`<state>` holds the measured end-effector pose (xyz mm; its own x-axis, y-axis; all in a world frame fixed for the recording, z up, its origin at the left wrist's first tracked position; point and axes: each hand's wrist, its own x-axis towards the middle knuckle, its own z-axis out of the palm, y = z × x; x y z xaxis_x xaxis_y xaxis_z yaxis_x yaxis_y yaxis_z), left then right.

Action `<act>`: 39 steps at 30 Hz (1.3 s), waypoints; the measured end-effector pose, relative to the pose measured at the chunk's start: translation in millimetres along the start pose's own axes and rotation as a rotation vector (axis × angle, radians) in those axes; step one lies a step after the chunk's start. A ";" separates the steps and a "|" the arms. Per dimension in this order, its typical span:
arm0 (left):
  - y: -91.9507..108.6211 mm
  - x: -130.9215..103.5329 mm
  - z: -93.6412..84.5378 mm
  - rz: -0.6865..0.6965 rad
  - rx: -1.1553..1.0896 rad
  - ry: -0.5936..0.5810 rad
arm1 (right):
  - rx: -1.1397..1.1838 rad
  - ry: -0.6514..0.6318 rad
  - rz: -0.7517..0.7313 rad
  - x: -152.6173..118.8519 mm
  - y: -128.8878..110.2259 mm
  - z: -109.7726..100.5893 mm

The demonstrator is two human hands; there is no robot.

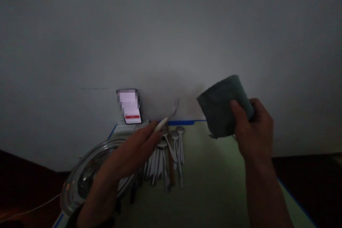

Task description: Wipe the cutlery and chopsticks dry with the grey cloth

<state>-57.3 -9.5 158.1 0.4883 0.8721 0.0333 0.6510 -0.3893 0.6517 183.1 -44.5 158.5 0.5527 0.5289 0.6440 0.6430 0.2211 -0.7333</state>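
You can read no text, brand or number here: the screen of the propped phone (130, 107) is mostly pixelated, and the marks on its red bar (132, 117) are too small for you to make out.

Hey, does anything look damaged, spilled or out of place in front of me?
Nothing looks spilled. The cloth in the right hand has a ragged lower corner, perhaps frayed. A thin dark line, possibly a crack or scratch, marks the wall left of the phone.

White-handled fork (163, 122), tilted tines-up, folded grey-green cloth (221, 108), raised
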 end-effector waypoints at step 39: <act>31.8 -29.3 -0.7 0.097 0.152 0.193 | 0.486 -0.120 0.038 -49.0 -32.3 40.4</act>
<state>-51.3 -47.2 178.4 0.4423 0.8630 0.2440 0.6933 -0.5016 0.5174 113.9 -44.5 141.8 0.4880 0.6281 0.6061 0.2867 0.5405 -0.7910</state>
